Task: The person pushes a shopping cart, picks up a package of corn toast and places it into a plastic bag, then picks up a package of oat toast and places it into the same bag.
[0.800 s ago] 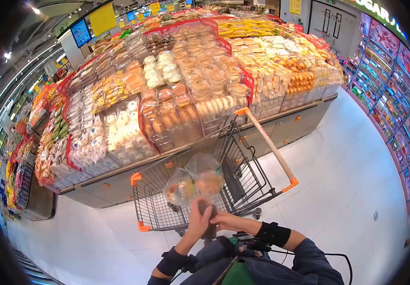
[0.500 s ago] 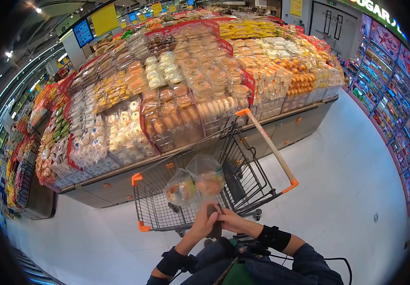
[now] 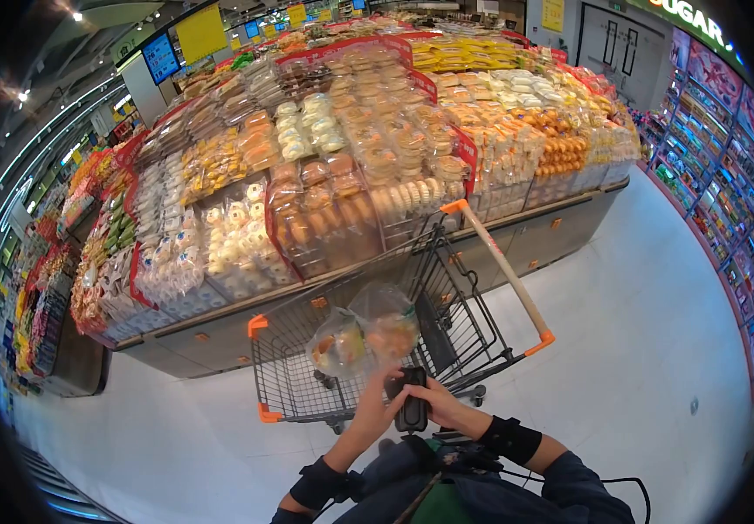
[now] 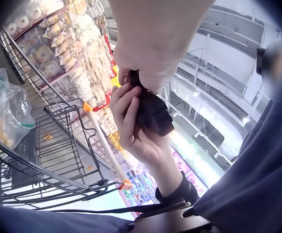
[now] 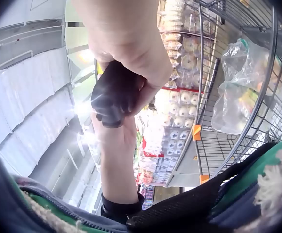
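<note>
A small black device (image 3: 412, 400) is held between both hands in front of the body. My left hand (image 3: 371, 410) grips its left side and my right hand (image 3: 440, 403) its right side. In the left wrist view the fingers of the right hand (image 4: 143, 141) curl round the black device (image 4: 153, 114). The right wrist view shows the device (image 5: 114, 94) between the two hands, its underside partly hidden. Just beyond the hands, two clear plastic bags of food, the left bag (image 3: 339, 347) and the right bag (image 3: 387, 325), lie in the shopping cart (image 3: 294, 393).
The cart's handle (image 3: 508, 271) rises at the right. Behind the cart stands a long display of packaged baked goods (image 3: 320, 205). Shelves of small colourful packs (image 3: 700, 183) line the right side. Pale floor (image 3: 604, 349) surrounds the cart. A cable (image 3: 626, 480) hangs beside the right sleeve.
The black device has been tilted, so that its broad face now shows to the head view. The hands have shifted slightly to the right in the head view, along with the whole scene.
</note>
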Demonstrator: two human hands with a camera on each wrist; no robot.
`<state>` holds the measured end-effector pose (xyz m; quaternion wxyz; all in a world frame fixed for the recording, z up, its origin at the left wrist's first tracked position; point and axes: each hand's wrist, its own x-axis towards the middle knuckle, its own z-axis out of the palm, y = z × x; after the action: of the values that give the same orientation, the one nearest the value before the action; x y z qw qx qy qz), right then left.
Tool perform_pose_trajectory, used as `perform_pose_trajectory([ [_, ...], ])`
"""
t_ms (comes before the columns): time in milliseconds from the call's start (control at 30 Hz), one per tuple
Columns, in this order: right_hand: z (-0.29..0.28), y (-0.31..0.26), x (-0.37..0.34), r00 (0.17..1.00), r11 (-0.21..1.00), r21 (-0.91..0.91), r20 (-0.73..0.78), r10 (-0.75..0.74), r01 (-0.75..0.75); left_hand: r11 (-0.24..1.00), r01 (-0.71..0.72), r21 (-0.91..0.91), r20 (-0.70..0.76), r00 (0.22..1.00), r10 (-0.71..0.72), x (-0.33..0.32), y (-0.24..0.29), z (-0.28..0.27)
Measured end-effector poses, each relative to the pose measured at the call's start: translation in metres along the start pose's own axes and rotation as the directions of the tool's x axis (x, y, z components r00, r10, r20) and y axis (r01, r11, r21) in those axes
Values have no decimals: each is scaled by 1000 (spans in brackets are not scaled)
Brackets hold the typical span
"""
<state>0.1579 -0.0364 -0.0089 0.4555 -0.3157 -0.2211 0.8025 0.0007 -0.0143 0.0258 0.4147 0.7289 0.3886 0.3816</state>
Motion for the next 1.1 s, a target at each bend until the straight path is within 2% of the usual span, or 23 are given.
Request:
perform_pose_trajectory([
  [67, -7, 4, 3, 1000, 998, -56, 5, -2, 2, 999, -40, 31, 19, 999, 39, -1, 1, 0],
  [133, -3, 0, 1, 997, 998, 2, -21, 69, -69, 998, -58, 13, 26, 998, 58, -1, -2, 1],
  [167, 0, -3, -2, 994, 994, 33, -33, 106, -105, 989, -132, 68, 47, 990, 129, -1, -3, 0],
  [233, 5, -3, 0, 992, 996, -10, -90, 83, -84, 946, -279, 165, 100, 959, 266, 0, -3, -1],
  [367, 3, -5, 4, 996, 995, -90, -73, 47, -54, 964, -213, 157, 174, 967, 185, -1, 3, -1],
  [467, 7, -10, 3, 999, 999, -34, -34, 42, -43, 994, -97, 45, 25, 995, 96, -1, 9, 2],
  [567, 4, -2, 10, 998, 1000, -18, -63, 6, -7, 972, -125, 198, 104, 989, 106, 4, 10, 2],
  [667, -4, 6, 19, 995, 999, 49, -101, -13, 18, 884, -289, 368, 224, 950, 218, 8, 1, 5],
  [767, 3, 0, 10, 997, 998, -41, -64, 48, -51, 917, -291, 275, 258, 941, 221, 8, 7, 3],
  [867, 0, -1, 13, 997, 998, 7, -54, 62, -62, 979, -178, 101, 256, 955, 147, 6, 4, 2],
  [967, 5, -8, 12, 999, 999, 24, -43, 30, -29, 983, -36, -180, 119, 991, 58, 4, -2, 4],
  [1000, 4, -8, 13, 998, 999, 23, -46, 31, -30, 984, -35, -175, 43, 998, 44, 5, -11, 7],
  [1100, 11, -7, 13, 997, 999, 29, -77, 27, -25, 963, -16, -268, 96, 994, 43, 1, -24, 9],
])
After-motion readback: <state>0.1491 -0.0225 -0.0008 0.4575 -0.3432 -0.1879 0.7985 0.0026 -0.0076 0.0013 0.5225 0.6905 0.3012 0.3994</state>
